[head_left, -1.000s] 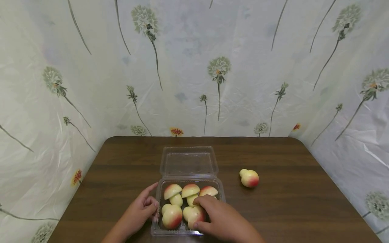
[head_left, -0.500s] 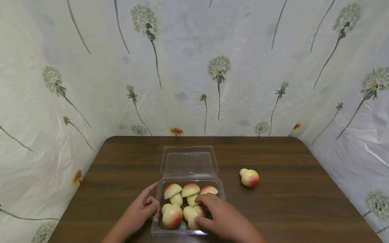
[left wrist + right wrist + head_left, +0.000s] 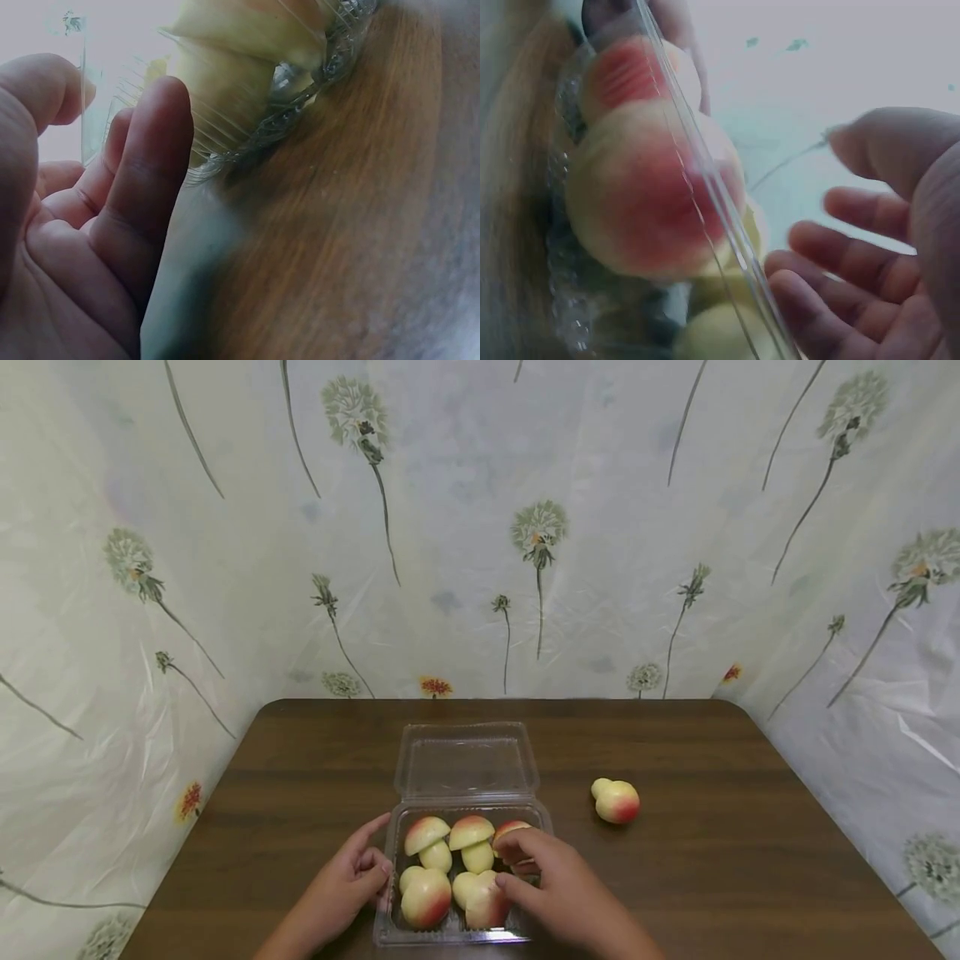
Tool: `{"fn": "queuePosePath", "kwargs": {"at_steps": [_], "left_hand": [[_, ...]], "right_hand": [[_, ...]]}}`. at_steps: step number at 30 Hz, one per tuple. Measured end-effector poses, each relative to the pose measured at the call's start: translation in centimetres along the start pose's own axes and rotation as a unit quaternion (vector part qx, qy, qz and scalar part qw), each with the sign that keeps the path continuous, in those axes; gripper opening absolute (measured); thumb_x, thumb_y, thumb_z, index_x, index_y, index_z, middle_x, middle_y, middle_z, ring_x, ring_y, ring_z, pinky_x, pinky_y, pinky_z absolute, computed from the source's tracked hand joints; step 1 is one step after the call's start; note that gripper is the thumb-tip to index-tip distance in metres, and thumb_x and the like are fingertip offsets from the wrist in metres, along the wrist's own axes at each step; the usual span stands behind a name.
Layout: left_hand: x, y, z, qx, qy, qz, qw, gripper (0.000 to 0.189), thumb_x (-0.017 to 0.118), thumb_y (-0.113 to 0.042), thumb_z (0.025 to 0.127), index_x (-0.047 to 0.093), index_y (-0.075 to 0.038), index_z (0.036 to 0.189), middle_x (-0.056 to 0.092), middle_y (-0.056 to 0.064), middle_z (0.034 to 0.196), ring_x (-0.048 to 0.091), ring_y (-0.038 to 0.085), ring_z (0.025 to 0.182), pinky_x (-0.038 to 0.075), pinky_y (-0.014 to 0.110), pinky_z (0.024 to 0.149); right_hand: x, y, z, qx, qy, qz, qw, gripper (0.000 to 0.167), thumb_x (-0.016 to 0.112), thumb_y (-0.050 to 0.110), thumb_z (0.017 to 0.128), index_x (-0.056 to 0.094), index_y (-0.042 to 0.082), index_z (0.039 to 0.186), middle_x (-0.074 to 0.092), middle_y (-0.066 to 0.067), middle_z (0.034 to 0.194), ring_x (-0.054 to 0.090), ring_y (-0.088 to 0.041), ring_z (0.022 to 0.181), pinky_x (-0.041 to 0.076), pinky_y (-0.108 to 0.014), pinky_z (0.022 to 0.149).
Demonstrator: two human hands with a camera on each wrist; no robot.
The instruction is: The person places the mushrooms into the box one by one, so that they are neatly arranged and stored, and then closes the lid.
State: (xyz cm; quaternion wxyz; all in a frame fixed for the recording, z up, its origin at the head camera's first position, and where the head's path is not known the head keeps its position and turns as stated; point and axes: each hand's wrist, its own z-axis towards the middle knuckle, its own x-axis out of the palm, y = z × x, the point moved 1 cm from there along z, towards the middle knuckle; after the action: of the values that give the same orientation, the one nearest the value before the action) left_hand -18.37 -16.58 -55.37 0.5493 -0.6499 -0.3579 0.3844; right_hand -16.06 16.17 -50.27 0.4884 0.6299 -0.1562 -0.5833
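Note:
A clear plastic clamshell box (image 3: 384,935) holds several yellow mushroom-shaped pieces with red-blushed caps. Three form the back row, the back-right piece (image 3: 510,829) partly hidden by my right hand (image 3: 551,877). In front lie a left piece (image 3: 425,897) and a right piece (image 3: 482,900). My right hand is over the box's right side, thumb and fingers apart with nothing between them; the right wrist view shows loosely bent fingers beside the rim (image 3: 731,217). My left hand (image 3: 347,877) rests against the box's left side, index finger stretched along it.
Another yellow and red mushroom-shaped piece (image 3: 617,801) lies on the brown wooden table (image 3: 697,860), right of the box. The clear lid (image 3: 467,764) is folded back behind the box. A flower-patterned sheet (image 3: 465,527) hangs around the table's back and sides.
My right hand has let go of the front-right piece and shifted slightly right, its fingers lifting off. The left hand and the box stay in place.

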Motion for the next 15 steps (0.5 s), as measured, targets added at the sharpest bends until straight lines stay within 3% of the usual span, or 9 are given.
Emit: {"fn": "queuePosePath", "kwargs": {"at_steps": [4, 9, 15], "left_hand": [[0.0, 0.0, 0.0, 0.001, 0.0, 0.005, 1.0, 0.072, 0.056, -0.011, 0.108, 0.014, -0.007, 0.166, 0.064, 0.014, 0.094, 0.068, 0.017, 0.074, 0.064, 0.033, 0.068], [0.0, 0.0, 0.0, 0.0, 0.002, 0.003, 1.0, 0.072, 0.057, -0.013, 0.109, 0.014, -0.008, 0.167, 0.064, 0.014, 0.095, 0.068, 0.017, 0.075, 0.064, 0.033, 0.069], [-0.1, 0.0, 0.0, -0.001, 0.0, 0.0, 1.0, 0.072, 0.056, -0.012, 0.109, 0.014, -0.008, 0.167, 0.064, 0.013, 0.095, 0.068, 0.017, 0.076, 0.064, 0.033, 0.07]], "right_hand": [[-0.7, -0.4, -0.1, -0.001, -0.071, -0.001, 0.9974, 0.021, 0.072, 0.02, 0.101, 0.068, 0.013, 0.121, 0.071, -0.002, 0.115, 0.069, -0.016, 0.106, 0.063, -0.03, 0.086], [-1.7, -1.0, -0.2, 0.023, -0.161, -0.021, 0.9865, 0.02, 0.074, 0.01, 0.097, 0.071, 0.015, 0.116, 0.071, 0.003, 0.109, 0.066, -0.006, 0.099, 0.062, -0.026, 0.081], [-2.6, -1.8, -0.5, 0.026, -0.202, -0.026, 0.9787, 0.02, 0.072, 0.007, 0.097, 0.071, 0.01, 0.117, 0.072, 0.0, 0.107, 0.067, -0.008, 0.097, 0.062, -0.026, 0.079]]}}
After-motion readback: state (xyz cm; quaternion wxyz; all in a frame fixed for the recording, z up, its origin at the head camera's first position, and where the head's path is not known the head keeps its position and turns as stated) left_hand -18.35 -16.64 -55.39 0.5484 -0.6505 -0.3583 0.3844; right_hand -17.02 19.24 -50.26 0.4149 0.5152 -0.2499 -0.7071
